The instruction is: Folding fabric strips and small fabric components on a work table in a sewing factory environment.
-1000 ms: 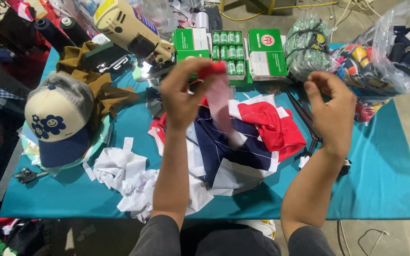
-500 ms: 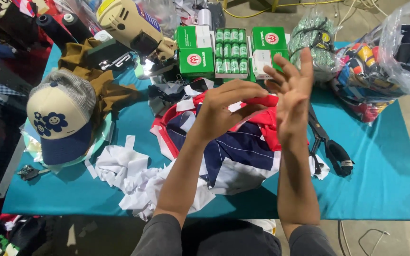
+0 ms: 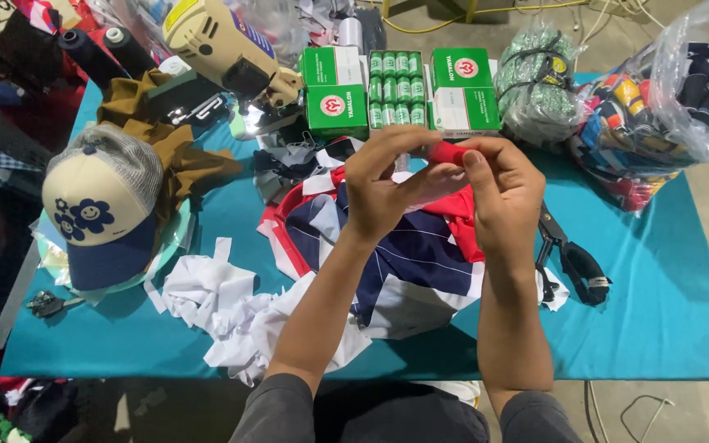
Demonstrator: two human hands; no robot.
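Both hands, left hand [image 3: 387, 184] and right hand [image 3: 506, 193], pinch soft red cloth [image 3: 446, 152].

Both forearms raised side by side, left hand [image 3: 387, 184] and right hand [image 3: 502, 193] meeting, fingertips pinched together, knuckles outward.

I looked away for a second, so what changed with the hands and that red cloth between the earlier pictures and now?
The right hand, raised open and apart a second ago, has closed in to meet the left hand; both now pinch the red cloth together, where earlier only the left held it up. The cap, green boxes, scissors and white scraps on the teal table stayed put.
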